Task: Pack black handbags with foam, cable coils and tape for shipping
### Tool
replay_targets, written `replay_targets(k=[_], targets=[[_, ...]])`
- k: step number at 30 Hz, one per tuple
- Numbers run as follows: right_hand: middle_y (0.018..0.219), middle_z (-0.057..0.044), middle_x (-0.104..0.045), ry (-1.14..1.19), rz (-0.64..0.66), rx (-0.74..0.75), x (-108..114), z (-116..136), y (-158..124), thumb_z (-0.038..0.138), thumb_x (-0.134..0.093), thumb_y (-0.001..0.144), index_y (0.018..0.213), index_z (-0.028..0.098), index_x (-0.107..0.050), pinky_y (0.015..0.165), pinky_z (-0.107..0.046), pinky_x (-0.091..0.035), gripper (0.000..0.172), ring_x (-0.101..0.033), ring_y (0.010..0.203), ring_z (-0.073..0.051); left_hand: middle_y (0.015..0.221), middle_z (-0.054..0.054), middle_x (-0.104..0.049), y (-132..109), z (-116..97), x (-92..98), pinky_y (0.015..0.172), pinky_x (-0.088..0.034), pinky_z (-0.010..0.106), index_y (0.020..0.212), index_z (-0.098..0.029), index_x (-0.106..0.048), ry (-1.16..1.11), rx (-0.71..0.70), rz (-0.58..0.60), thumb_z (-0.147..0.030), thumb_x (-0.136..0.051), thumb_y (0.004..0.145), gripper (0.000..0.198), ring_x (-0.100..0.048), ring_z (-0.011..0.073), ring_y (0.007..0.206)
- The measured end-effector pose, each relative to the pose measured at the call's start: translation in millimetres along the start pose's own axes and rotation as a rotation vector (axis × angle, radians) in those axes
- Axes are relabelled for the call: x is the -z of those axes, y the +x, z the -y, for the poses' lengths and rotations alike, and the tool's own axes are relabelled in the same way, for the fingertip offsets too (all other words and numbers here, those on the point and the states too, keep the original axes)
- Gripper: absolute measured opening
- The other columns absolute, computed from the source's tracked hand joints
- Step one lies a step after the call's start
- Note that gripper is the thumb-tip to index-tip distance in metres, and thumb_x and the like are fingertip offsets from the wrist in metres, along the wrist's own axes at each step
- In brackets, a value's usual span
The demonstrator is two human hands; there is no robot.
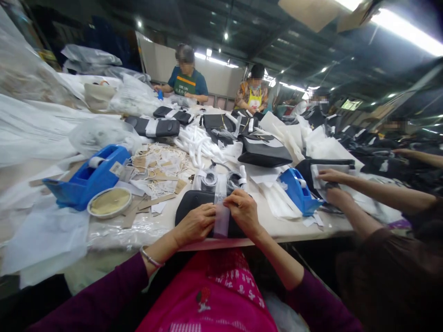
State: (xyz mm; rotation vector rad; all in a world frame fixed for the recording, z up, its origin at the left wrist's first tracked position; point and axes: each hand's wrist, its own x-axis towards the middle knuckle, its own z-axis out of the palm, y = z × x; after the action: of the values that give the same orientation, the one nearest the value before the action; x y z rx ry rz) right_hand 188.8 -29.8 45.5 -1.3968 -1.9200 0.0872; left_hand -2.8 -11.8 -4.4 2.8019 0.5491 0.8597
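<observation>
A black handbag (188, 203) lies flat at the table's front edge before me. Around its middle runs a translucent white wrapping strip (221, 223). The fingers of my left hand (198, 222) are curled together at the strip's left edge, resting on the bag. My right hand (244, 212) pinches the strip's right side near the top, thumb against fingertips. Just behind the bag, two coiled straps (209, 179) in clear wrap stand side by side. Whether a small piece of tape sits under my right fingertips is hidden.
Blue tape dispensers stand left (88, 177) and right (300, 191). Beside the left one are a round dish (110, 202) and a heap of corded tags (161, 168). Wrapped black bags (265, 150) lie behind. A co-worker's hands (334, 177) handle a bag at right; others work opposite.
</observation>
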Motion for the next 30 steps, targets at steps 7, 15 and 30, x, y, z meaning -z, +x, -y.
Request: replay_targets(k=[7,15,30], targets=[[0.071,0.001,-0.058,-0.079,0.035,0.007,-14.7,-10.4,11.8,0.009,-0.062,0.08,0.067,0.021,-0.067,0.07,-0.026,-0.038,0.018,-0.053,0.077,-0.015,0.107,0.009,-0.056,-1.3,-1.1,-0.5,0.093,-0.05,0.034,0.107,-0.017,-0.049,-0.142,0.207,-0.038,-0.008,-0.044,0.087,0.022,-0.057,0.0187,0.102],[0.077,-0.002,-0.058,-0.271,0.088,0.008,-31.0,-19.8,12.5,0.013,-0.063,0.08,0.066,0.021,-0.064,0.075,-0.03,-0.036,0.016,-0.051,0.084,-0.019,0.114,0.008,-0.05,0.4,-3.2,-3.1,0.095,-0.05,0.034,0.129,-0.02,-0.04,-0.128,0.248,-0.022,-0.01,-0.043,0.09,0.04,-0.055,0.0183,0.104],[0.09,-0.008,-0.061,-0.402,0.182,-0.044,-35.5,-14.3,25.9,0.012,-0.063,0.079,0.076,0.018,-0.062,0.072,-0.034,-0.04,0.007,-0.052,0.087,-0.023,0.133,0.015,-0.052,4.5,-7.3,-0.3,0.11,-0.036,0.049,0.125,-0.014,-0.055,0.143,0.108,0.046,-0.026,-0.052,0.091,0.036,-0.041,0.0286,0.129]])
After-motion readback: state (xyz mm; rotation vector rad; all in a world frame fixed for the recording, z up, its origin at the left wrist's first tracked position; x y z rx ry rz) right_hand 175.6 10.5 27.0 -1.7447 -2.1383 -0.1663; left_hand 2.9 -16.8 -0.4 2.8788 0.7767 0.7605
